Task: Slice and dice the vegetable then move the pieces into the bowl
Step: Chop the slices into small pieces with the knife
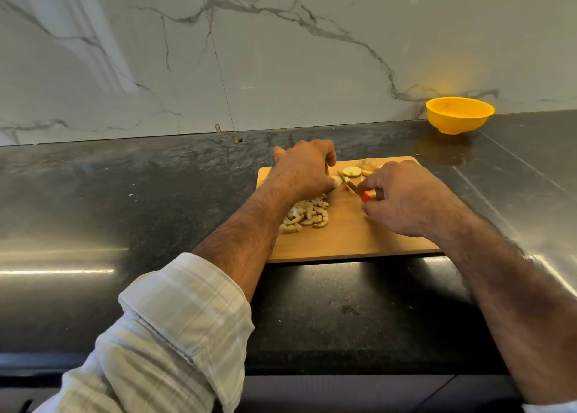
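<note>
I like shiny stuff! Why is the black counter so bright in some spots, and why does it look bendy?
Head view: light glares off the polished counter left and right; the yellow bowl casts a glow on the wall; the wide lens curves straight edges.

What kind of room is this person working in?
Most likely a home kitchen: a dark stone countertop backed by a marble-look wall, a wooden cutting board with diced vegetable pieces, and a yellow bowl.
</note>
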Demonstrator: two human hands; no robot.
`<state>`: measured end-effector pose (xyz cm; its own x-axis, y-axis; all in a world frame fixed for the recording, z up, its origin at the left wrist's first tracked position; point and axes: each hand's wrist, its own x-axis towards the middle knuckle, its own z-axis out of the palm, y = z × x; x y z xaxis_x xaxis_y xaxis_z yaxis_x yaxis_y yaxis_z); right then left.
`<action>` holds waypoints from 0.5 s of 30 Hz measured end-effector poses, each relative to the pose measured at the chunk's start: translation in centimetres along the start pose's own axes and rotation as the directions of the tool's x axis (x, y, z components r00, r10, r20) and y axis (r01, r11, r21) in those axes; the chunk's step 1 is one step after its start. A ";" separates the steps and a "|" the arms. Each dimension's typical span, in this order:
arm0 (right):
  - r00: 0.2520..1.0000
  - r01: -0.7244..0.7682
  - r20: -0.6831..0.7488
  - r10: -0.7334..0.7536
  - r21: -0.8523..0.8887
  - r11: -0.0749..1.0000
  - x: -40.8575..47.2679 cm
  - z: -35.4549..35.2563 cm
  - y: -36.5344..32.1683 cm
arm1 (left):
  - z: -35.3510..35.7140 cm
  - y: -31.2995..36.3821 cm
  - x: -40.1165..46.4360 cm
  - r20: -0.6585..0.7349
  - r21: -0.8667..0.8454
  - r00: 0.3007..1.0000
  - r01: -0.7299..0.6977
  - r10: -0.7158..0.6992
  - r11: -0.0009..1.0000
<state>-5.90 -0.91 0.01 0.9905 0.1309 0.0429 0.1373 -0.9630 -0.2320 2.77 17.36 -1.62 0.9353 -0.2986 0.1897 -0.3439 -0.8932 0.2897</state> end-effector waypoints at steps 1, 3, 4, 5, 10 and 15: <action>1.000 0.005 -0.008 -0.005 0.012 1.000 -0.1 -0.1 -0.1 | 0.0 -0.1 0.1 -0.013 -0.007 1.000 0.000 0.000 1.000; 0.999 0.014 -0.039 -0.012 0.060 0.998 -0.2 -0.2 -0.1 | 0.0 -0.5 0.3 -0.018 -0.032 1.000 0.000 -0.001 0.999; 0.998 0.021 -0.054 -0.017 0.085 0.996 -0.3 -0.2 -0.2 | 0.0 -0.8 0.3 -0.013 -0.049 1.000 -0.002 0.002 0.999; 0.998 0.028 -0.059 -0.022 0.097 0.995 -0.3 -0.2 -0.3 | 0.0 -1.1 0.4 -0.005 -0.073 1.000 -0.007 0.007 0.997; 0.999 0.028 -0.021 -0.027 0.061 0.998 -0.6 0.3 -1.1 | 0.2 -1.9 0.6 0.032 -0.201 0.998 -0.047 0.055 0.979; 0.999 0.036 0.013 -0.036 0.023 0.999 -0.4 0.7 -1.3 | 0.0 -1.9 0.7 0.043 -0.224 0.997 -0.058 0.069 0.973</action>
<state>-6.50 0.44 -0.35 0.9849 0.1685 0.0390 0.1728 -0.9519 -0.2530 4.03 18.83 -2.03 0.9120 -0.3736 0.1690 -0.4073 -0.7767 0.4805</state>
